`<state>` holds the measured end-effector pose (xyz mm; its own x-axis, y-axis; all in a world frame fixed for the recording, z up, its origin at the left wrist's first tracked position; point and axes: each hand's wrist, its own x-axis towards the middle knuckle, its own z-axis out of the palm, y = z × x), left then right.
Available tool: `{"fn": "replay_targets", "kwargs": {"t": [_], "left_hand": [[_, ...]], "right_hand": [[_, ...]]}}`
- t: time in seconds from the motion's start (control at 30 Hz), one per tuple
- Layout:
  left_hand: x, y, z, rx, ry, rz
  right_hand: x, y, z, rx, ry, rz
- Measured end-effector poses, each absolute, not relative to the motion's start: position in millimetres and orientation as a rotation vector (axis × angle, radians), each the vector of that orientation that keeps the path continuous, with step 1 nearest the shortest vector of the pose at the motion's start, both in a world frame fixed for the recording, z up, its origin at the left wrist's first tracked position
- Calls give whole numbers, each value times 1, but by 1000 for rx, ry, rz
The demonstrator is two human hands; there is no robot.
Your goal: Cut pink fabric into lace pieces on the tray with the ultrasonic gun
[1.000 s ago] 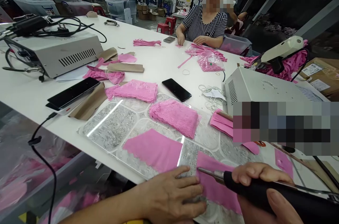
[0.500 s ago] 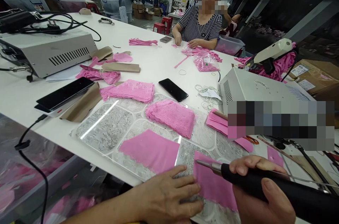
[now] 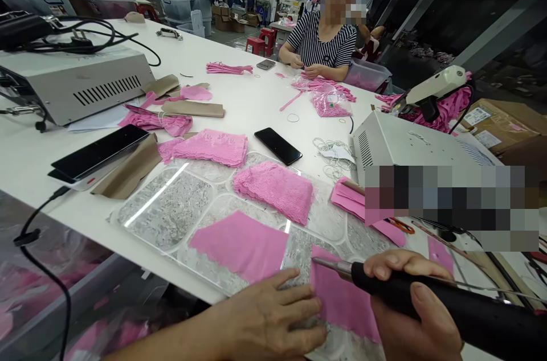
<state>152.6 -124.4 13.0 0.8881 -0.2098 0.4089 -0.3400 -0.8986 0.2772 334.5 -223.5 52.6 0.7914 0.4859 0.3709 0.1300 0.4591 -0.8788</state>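
As seen in the head view, the black handle of a metal-tipped tool [image 3: 384,287] is gripped by the right hand [image 3: 421,304], fingers closed around it. Its tip is held over the upper left corner of a pink fabric piece [image 3: 342,304]; whether contact is made cannot be told. That piece is spread flat on a marbled board [image 3: 166,207], on the table [image 3: 188,62]. The left hand [image 3: 273,315] is laid palm down, fingers spread, nothing gripped, fingertips at the piece's left edge. A scalloped pink piece [image 3: 243,244] is laid flat to the left, apart from the tool. Two lace stacks [image 3: 276,190] [image 3: 213,147] are set behind, near a black phone [image 3: 277,146]. State of progress: one piece is judged to be in hand, with no completed change made out on it. Whether the scalloped piece and the stacks are finished or waiting cannot be told.
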Motion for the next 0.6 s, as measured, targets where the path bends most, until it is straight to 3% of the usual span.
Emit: {"fn": "replay_targets", "kwargs": {"t": [0.6], "left_hand": [[162,-125,23,2771,-218,850]], "right_hand": [[397,-288,65,-1093,-316,-119]]}}
